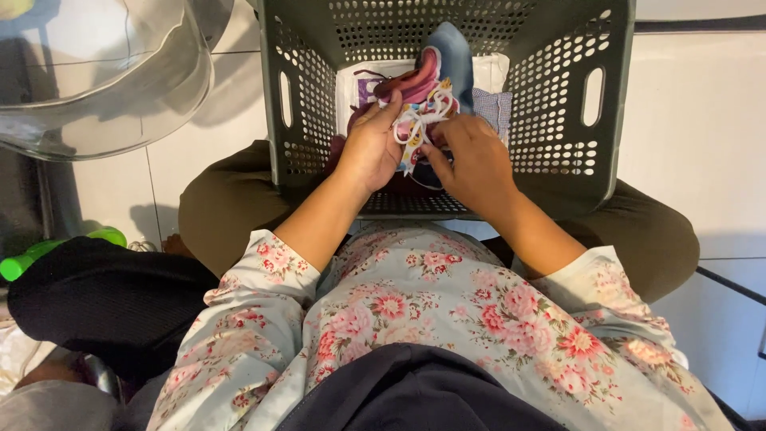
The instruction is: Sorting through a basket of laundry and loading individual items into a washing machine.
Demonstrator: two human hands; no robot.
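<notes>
A small colourful garment bundle (427, 88), pink, blue and patterned, with a white drawstring (419, 120), is held over a grey perforated laundry basket (558, 96). My left hand (369, 148) grips the bundle from the left, fingers curled on the cloth. My right hand (471, 160) pinches the white string and fabric from the right. Both hands are inside the basket's open top. White and checked cloth (495, 108) lies in the basket beneath them.
The basket rests between my knees on a white tiled floor (702, 144). A clear washing machine lid (104, 80) fills the upper left. A black cloth (104, 303) and a green plastic item (32, 259) lie at my left.
</notes>
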